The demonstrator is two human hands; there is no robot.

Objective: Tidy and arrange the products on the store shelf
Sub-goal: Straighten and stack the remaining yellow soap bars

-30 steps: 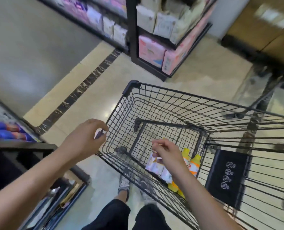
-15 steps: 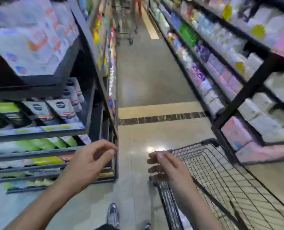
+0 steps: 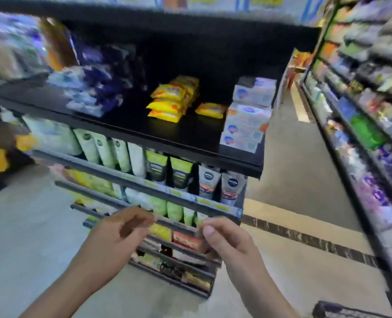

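Observation:
A black shelf (image 3: 190, 134) at chest height carries a stack of yellow packets (image 3: 172, 99), one loose yellow packet (image 3: 209, 110), purple and blue packs (image 3: 98, 88) and stacked white boxes (image 3: 247, 120). Below it, rows of green and white tubes (image 3: 112, 150) and dark tubes (image 3: 181, 171) stand upright. My left hand (image 3: 119, 235) and my right hand (image 3: 227, 242) hover side by side in front of the lower shelves, fingers loosely curled. Neither hand shows anything in it or touches a product. The picture is blurred.
An aisle runs along the right, with a long shelf of packaged goods (image 3: 369, 125) on its far side. A dark floor strip (image 3: 305, 235) crosses the aisle. The corner of the black cart (image 3: 346, 311) shows at the bottom right. Blurred goods fill the left edge.
The view has swung up from the cart to the shelf end. Both hands have left the cart and now hang in front of the lower shelves.

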